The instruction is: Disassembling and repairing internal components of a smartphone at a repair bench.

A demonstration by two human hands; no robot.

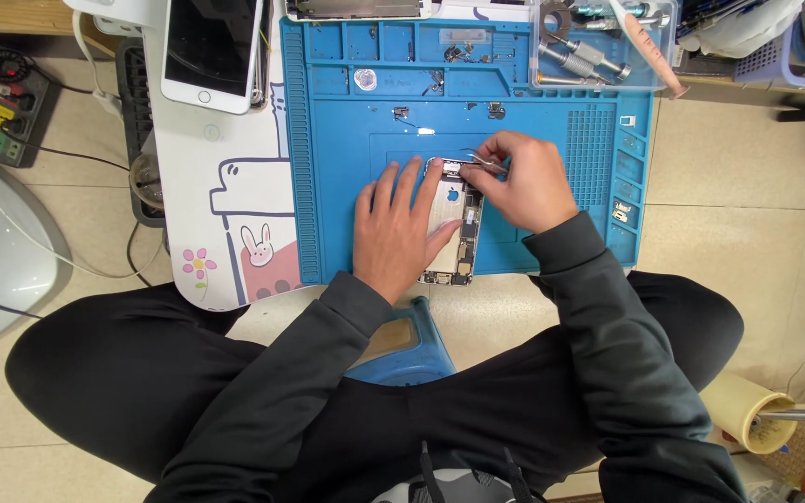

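On the blue repair mat (347,186), my left hand (401,228) lies flat, steadying an opened smartphone (452,233), screen already off. My right hand (524,182) pinches tweezers (483,160) at its top edge; internal parts remain inside.

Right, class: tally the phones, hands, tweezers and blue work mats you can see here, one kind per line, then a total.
Phones: 2, opened phone, white phone
Hands: 2, left hand, right hand
Tweezers: 1
Blue mat: 1
Total: 6

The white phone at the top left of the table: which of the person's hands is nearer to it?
Left. The left hand lies below-right of the white phone; the right hand is farther right.
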